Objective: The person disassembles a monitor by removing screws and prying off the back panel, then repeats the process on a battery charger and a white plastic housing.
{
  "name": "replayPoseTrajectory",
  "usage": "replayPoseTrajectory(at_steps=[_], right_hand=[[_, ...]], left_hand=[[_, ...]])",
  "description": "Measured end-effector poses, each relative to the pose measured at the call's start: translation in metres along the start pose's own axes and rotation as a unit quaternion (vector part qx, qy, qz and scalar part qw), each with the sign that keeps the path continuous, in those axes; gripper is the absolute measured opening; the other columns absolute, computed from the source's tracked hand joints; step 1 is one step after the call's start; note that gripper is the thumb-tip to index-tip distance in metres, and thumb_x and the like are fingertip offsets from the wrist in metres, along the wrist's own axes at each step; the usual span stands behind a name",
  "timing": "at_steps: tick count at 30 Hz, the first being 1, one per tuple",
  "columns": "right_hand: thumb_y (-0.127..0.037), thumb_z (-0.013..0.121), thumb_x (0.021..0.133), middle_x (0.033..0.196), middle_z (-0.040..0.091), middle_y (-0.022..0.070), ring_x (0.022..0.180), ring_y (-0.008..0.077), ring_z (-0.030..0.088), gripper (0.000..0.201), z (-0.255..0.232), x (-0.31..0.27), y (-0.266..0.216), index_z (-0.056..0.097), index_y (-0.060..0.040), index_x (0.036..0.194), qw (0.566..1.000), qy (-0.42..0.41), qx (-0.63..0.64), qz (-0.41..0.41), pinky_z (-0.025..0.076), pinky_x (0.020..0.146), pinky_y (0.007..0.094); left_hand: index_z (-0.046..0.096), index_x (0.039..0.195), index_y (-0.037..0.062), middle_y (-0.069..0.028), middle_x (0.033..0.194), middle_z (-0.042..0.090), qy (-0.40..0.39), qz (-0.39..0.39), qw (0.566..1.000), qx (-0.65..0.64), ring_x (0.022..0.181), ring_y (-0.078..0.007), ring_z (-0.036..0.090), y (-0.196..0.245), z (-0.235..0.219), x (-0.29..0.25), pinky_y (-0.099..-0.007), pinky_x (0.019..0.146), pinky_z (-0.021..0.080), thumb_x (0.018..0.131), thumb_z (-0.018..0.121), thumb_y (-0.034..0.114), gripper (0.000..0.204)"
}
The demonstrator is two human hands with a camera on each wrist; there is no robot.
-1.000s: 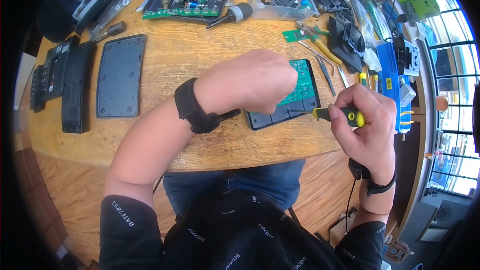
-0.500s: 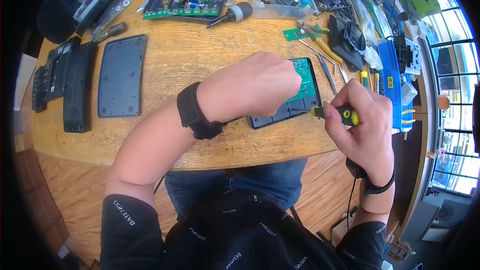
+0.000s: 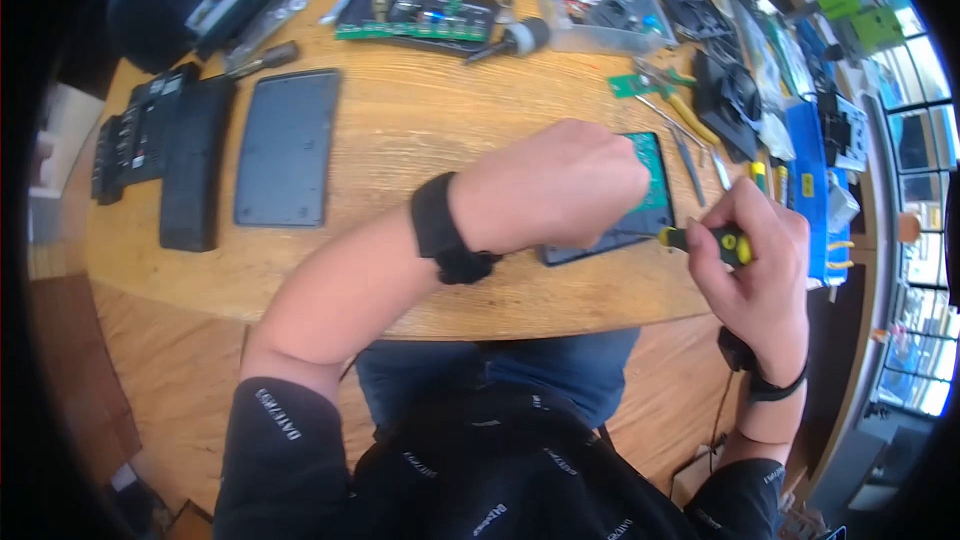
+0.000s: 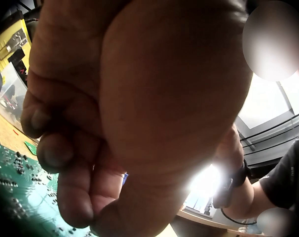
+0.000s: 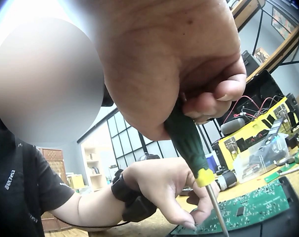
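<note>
My right hand [image 3: 755,255] grips the dark green and yellow handle of a screwdriver [image 5: 189,143]. Its metal shaft slants down to the dark lower part of a black plastic case [image 3: 585,250]. A green circuit board [image 5: 246,210] lies in the upper part of that case. My left hand [image 3: 560,185] hovers over the left side of the case and hides part of the board. Its fingers are curled, with thumb tip and fingertips close together right at the board; nothing shows between them in the left wrist view.
A flat grey cover [image 3: 288,150] and a long black housing [image 3: 198,165] lie at the left. Behind are an opened device with a circuit board [image 3: 415,18] and a clear bin of parts [image 3: 600,35]. Pliers [image 3: 690,115], thin tools and a blue box [image 3: 805,165] crowd the right.
The head view has swung, so the whole scene sits further right. The right hand still grips the screwdriver, its shaft over the case's lower part; the left hand stays curled over the board.
</note>
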State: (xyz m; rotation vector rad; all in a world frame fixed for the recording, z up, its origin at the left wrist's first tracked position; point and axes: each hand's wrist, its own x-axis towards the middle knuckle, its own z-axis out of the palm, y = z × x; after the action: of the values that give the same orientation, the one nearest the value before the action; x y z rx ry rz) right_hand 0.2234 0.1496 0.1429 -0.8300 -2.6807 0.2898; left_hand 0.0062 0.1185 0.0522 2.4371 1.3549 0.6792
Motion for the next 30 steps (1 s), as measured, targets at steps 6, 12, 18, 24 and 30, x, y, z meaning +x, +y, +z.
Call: replayPoseTrajectory(at_steps=[6,12,18,24,30], right_hand=[[-0.006,0.078,0.082,0.071,0.064,0.0119,0.062,0.0342,0.065,0.021,0.001,0.004,0.003,0.057,-0.0044,0.081,1.000,0.006,0.003,0.012,0.047,0.058,0.0411],[-0.009,0.078,0.084,0.071,0.065,0.0133,0.062,0.0358,0.065,0.021,0.006,0.000,0.016,0.057,-0.0045,0.082,0.999,0.038,0.028,0.019,0.046,0.057,0.0429],[-0.010,0.078,0.084,0.070,0.064,0.0123,0.059,0.0349,0.063,0.022,0.006,-0.012,0.017,0.057,-0.0056,0.082,0.998,0.058,0.018,0.015,0.046,0.056,0.0431],[-0.012,0.079,0.084,0.070,0.065,0.0119,0.059,0.0349,0.064,0.022,0.011,-0.019,0.021,0.057,-0.0070,0.082,0.995,0.090,0.023,0.018,0.046,0.055,0.0432],[-0.014,0.079,0.085,0.070,0.066,0.0117,0.060,0.0352,0.065,0.022,0.013,-0.022,0.019,0.058,-0.0078,0.082,0.994,0.104,0.022,0.015,0.047,0.055,0.0439]], left_hand=[[0.070,0.067,-0.0020,-0.0250,0.070,0.066,-0.025,-0.028,0.999,0.016,0.070,-0.0444,0.068,-0.007,-0.006,0.003,-0.0486,0.062,0.054,0.066,0.071,0.002,0.004],[0.073,0.072,0.0042,-0.0168,0.069,0.069,-0.034,-0.127,0.991,0.005,0.067,-0.0355,0.069,-0.026,-0.040,-0.016,-0.0465,0.065,0.053,0.074,0.071,0.008,0.005],[0.077,0.081,0.0002,-0.0125,0.074,0.074,-0.041,-0.342,0.936,0.073,0.066,-0.0228,0.071,-0.066,-0.113,-0.118,-0.0362,0.067,0.055,0.078,0.075,0.009,0.010],[0.078,0.086,-0.0023,-0.0142,0.076,0.076,-0.022,-0.453,0.888,0.080,0.069,-0.0220,0.072,-0.086,-0.128,-0.180,-0.0345,0.069,0.056,0.081,0.078,0.011,0.014],[0.080,0.089,-0.0012,-0.0139,0.079,0.077,-0.026,-0.479,0.874,0.080,0.073,-0.0223,0.073,-0.090,-0.128,-0.186,-0.0353,0.071,0.056,0.084,0.080,0.013,0.015]])
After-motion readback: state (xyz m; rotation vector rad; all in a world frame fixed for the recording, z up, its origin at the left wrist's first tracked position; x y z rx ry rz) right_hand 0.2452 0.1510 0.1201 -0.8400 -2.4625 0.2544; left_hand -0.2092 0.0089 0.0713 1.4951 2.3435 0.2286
